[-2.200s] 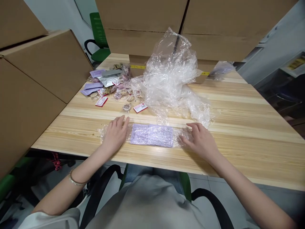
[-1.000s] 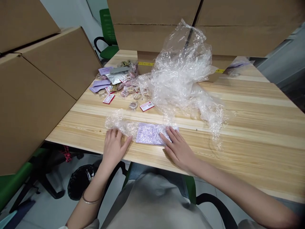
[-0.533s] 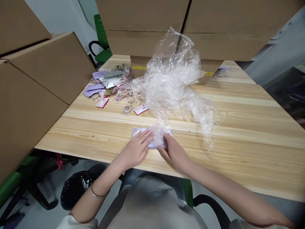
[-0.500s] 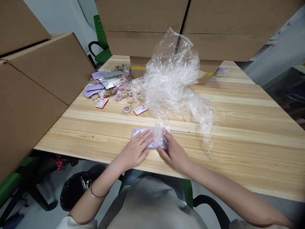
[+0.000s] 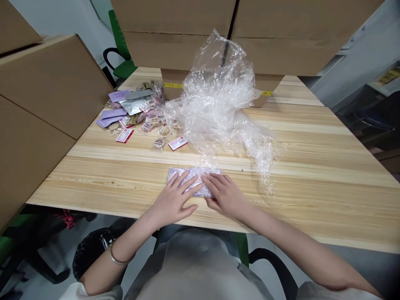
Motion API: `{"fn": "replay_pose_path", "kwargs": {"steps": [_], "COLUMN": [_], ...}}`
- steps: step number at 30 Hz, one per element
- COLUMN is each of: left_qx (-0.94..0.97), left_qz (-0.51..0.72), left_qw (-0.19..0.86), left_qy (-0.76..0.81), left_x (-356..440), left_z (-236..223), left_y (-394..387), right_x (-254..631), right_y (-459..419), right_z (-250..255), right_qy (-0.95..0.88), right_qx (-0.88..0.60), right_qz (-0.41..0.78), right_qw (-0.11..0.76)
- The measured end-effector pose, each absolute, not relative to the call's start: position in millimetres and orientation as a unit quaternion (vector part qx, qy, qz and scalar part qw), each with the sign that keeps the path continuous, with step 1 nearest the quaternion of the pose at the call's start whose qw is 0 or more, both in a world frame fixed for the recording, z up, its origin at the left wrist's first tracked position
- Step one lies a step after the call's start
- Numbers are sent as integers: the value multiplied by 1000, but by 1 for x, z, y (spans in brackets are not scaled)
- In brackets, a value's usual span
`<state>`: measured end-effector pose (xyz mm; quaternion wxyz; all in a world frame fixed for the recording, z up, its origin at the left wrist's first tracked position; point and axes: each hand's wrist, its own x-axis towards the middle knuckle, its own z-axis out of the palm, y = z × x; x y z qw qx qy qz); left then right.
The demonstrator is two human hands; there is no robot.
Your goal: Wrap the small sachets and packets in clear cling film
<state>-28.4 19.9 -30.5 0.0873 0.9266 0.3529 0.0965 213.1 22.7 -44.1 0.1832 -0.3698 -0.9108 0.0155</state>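
Note:
A flat lilac packet (image 5: 195, 171) in clear bubble wrap lies on the table near its front edge. My left hand (image 5: 175, 200) is open, its spread fingers lying on the packet's left and middle part. My right hand (image 5: 226, 196) rests on the right part with fingers stretched over the top and its thumb by the near edge. Just behind the packet rises a large crumpled heap of clear plastic wrap (image 5: 215, 100). My fingers hide part of the packet.
Small wrapped items, lilac pouches (image 5: 112, 114) and a silver pouch (image 5: 136, 106) are piled at the back left. Two red-and-white cards (image 5: 178, 143) and a round wrapped piece (image 5: 159, 143) lie nearer. Large cardboard boxes (image 5: 37, 104) stand left and behind. A black-lined bin (image 5: 90, 254) sits below.
My right hand has moved from the packet's right end onto its top, fingers now reaching toward the middle. My left fingers have spread wider. The whole view has shifted slightly.

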Motion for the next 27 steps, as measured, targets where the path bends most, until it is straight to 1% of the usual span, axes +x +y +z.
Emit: {"fn": "replay_pose_path", "kwargs": {"steps": [3, 6, 10, 12, 14, 16, 18, 20, 22, 23, 24, 25, 27], "left_qx": [932, 932, 943, 936, 912, 874, 833, 800, 785, 782, 780, 777, 770], "left_qz": [118, 163, 169, 202, 273, 343, 389, 408, 404, 397, 391, 386, 383], "left_qw": [48, 23, 101, 139, 162, 188, 224, 262, 287, 296, 306, 317, 342], "left_qy": [340, 323, 267, 252, 258, 288, 323, 353, 372, 378, 381, 382, 378], "left_x": [-36, -38, -28, -19, -11, -8, -9, -10, -11, -10, -8, -7, -3], "left_z": [-26, -8, 32, 50, 60, 60, 50, 36, 21, 15, 10, 7, 3], "left_y": [22, 23, 28, 34, 41, 51, 61, 71, 79, 82, 84, 85, 85], "right_x": [218, 228, 251, 268, 291, 320, 353, 387, 421, 437, 452, 465, 486], "right_y": [27, 27, 17, 8, 0, -2, 4, 23, 56, 77, 101, 125, 172], "right_z": [-43, -26, 5, 13, 12, 5, -4, -8, -2, 4, 13, 22, 37], "right_qy": [-922, -910, -881, -834, -723, -541, -350, -228, -176, -177, -211, -271, -315], "right_qx": [-325, -310, -319, -356, -455, -560, -592, -588, -612, -640, -683, -721, -735], "right_qz": [-6, 27, 152, 234, 294, 304, 290, 290, 281, 279, 282, 301, 316], "right_qw": [210, 274, 315, 351, 429, 548, 666, 720, 718, 693, 640, 563, 511]}}
